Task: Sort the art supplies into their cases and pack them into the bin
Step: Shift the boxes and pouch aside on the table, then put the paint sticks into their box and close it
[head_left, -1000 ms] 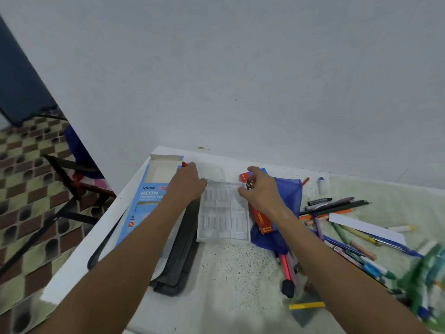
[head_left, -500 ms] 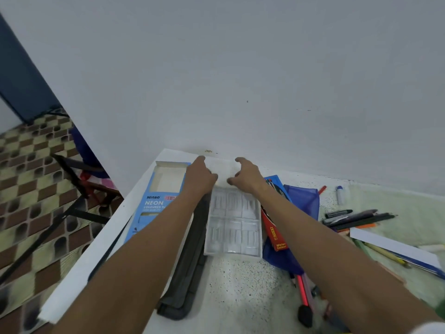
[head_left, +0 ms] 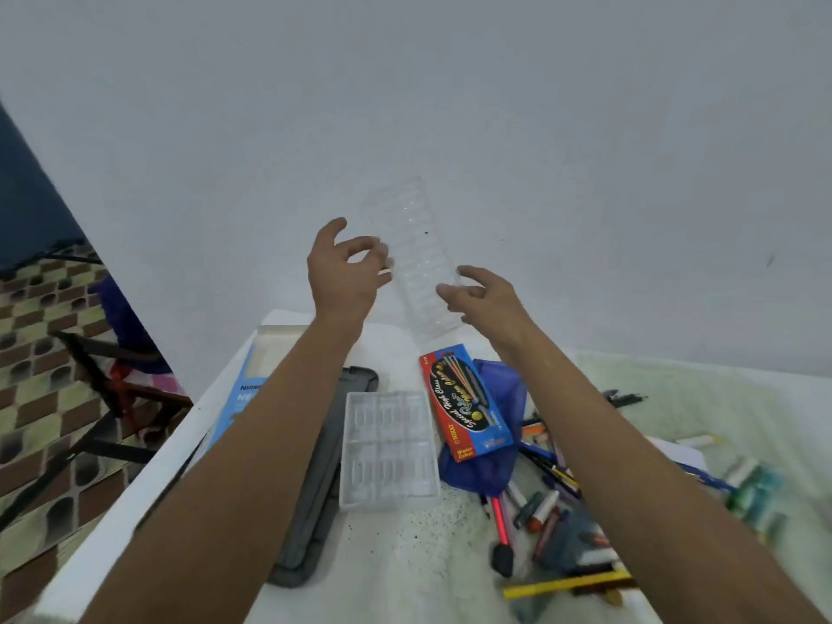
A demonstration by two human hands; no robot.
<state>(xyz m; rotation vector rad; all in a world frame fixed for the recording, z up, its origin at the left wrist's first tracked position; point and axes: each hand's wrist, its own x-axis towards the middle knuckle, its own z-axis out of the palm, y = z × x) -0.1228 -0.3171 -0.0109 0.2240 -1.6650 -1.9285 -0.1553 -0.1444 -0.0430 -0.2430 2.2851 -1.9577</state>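
Two hands are lifting a clear tray [head_left: 416, 258] above the table [head_left: 405, 547]: left hand [head_left: 344, 272] and right hand [head_left: 484, 299] are pinching its edges. Pens [head_left: 540, 511] are lying loose, cases are sitting unfilled, and no bin is showing, so sorting is barely starting.

Soft, even light fills the room, slightly dim and bluish; shadows are faint. The wide lens bends the counter [head_left: 405, 533] edges, and the pens [head_left: 747, 488] at far right smear into blur
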